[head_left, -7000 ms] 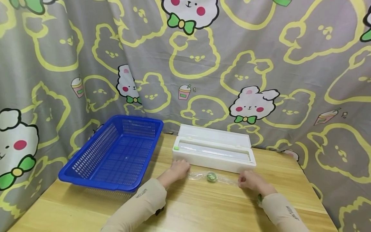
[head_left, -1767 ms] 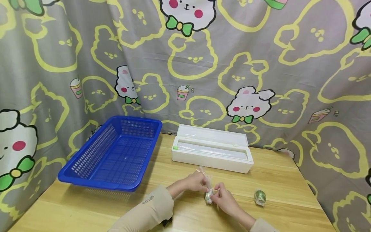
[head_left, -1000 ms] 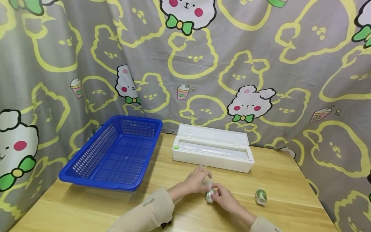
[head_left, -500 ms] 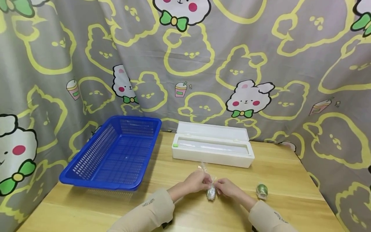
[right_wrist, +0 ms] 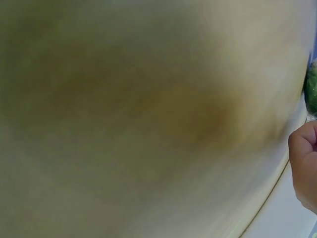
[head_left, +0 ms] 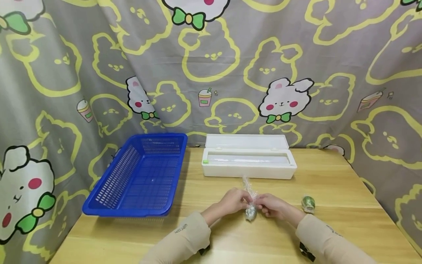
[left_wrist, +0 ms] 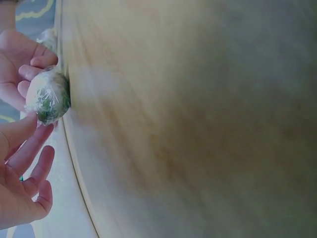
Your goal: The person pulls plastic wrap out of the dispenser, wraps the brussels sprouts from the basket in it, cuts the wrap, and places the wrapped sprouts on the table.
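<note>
A small round green item, wrapped in clear cling film, is between both hands near the table's middle. The film is gathered above it into a crinkled tail pointing toward the white box. My left hand pinches the gathered film with thumb and forefinger, the other fingers loosely bent, as the left wrist view shows. From the opposite side my right hand pinches the film at the same neck. In the right wrist view the green item shows only at the edge, beside my right hand.
A white cling film dispenser stands behind the hands, lid raised, with a film roll inside. At left is a blue plastic basket. A second film-wrapped green item lies right of my right hand. A patterned curtain hangs behind the table.
Seven seconds ago the film was stretched sideways between both hands; now it is gathered into a tail. Lately my right hand has moved from beside the item up to the film's neck.
</note>
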